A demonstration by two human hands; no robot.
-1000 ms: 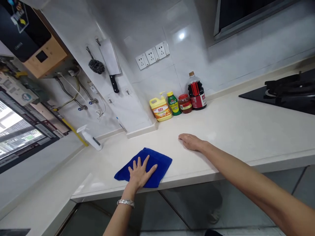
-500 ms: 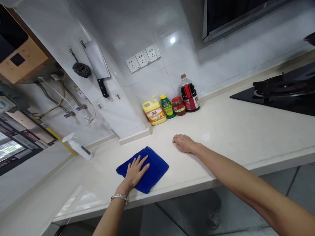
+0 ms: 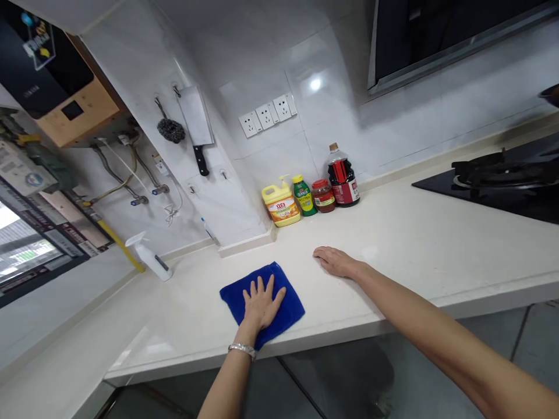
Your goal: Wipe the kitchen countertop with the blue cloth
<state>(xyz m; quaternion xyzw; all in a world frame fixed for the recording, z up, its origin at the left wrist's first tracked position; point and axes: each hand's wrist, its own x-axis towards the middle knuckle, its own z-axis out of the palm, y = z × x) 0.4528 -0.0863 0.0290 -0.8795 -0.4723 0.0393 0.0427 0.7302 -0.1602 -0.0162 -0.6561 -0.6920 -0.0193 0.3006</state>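
Observation:
A blue cloth (image 3: 282,312) lies flat on the cream countertop (image 3: 428,244) near its front edge. My left hand (image 3: 261,302) presses down on the cloth with fingers spread flat; a silver bracelet is on that wrist. My right hand (image 3: 334,261) rests palm down on the bare counter, a short way right of the cloth, fingers stretched out and holding nothing.
A yellow detergent jug (image 3: 282,203), a green bottle (image 3: 302,195), a red-lidded jar (image 3: 322,195) and a dark sauce bottle (image 3: 343,176) stand in the wall corner. A white spray bottle (image 3: 151,263) lies at left. A black gas hob (image 3: 502,177) sits far right. A cleaver (image 3: 196,125) hangs on the wall.
My left hand has slid the blue cloth a little to the right along the counter. The right hand stays put. The view shifted slightly.

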